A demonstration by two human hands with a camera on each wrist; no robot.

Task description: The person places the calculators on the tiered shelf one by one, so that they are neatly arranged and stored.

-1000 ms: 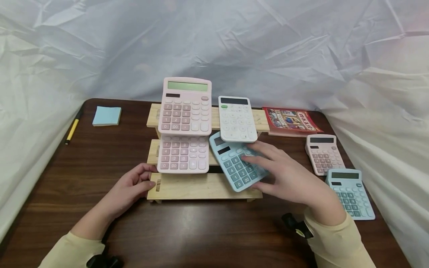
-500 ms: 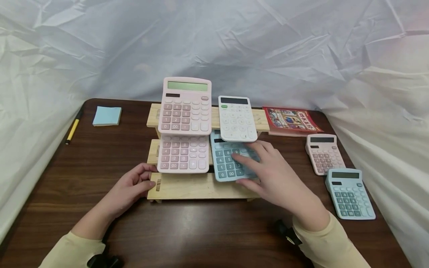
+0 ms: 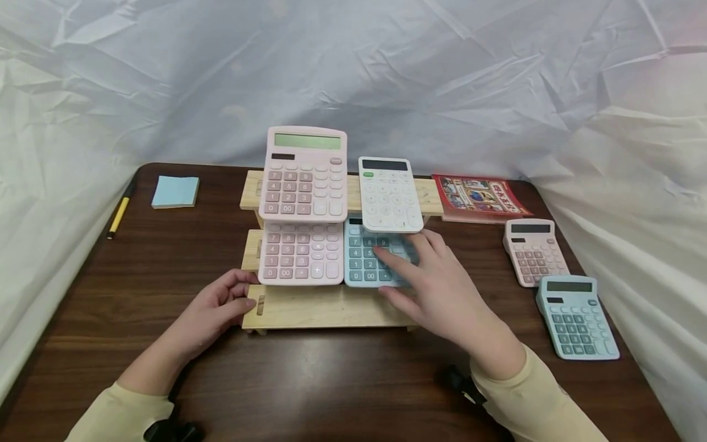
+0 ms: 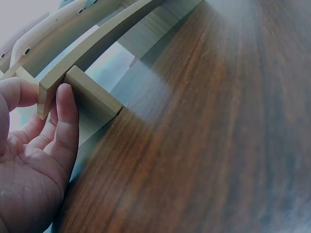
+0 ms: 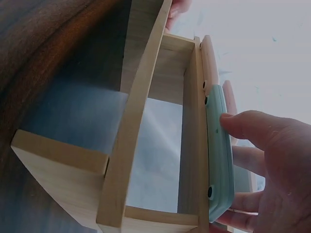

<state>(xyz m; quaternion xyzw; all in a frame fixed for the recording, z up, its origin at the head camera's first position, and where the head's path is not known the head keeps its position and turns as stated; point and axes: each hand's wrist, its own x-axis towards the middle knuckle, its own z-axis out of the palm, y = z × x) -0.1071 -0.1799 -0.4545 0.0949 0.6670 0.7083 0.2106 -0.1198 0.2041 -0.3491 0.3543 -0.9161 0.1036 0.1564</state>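
1. Gripped the blue calculator with the right hand, about half closed, with the thumb at the near edge and the index fingertip right down on the keys!
2. Saw that calculator over on the right of the wooden rack's middle shelf, just beside the lower pink calculator, near edges practically level.
3. Pinched the left end of the bottom shelf, too, between the thumb and curled fingers of the left hand.
4. Up a level, found the white calculator on the top shelf, covering the blue one's far end from the head view.
5. Left of that, met the upper pink calculator, overlapping the lower pink one from above.
6. Swung right, and spotted the red booklet by the rack's far right end.
7. Nearer in, caught the loose pink calculator and the loose blue calculator, close together by the right edge of the brown table.
8. Crossed left to the blue sticky notes and, farther out, the yellow-and-black marker.
9. Took in the crinkled pale sheet behind everything.
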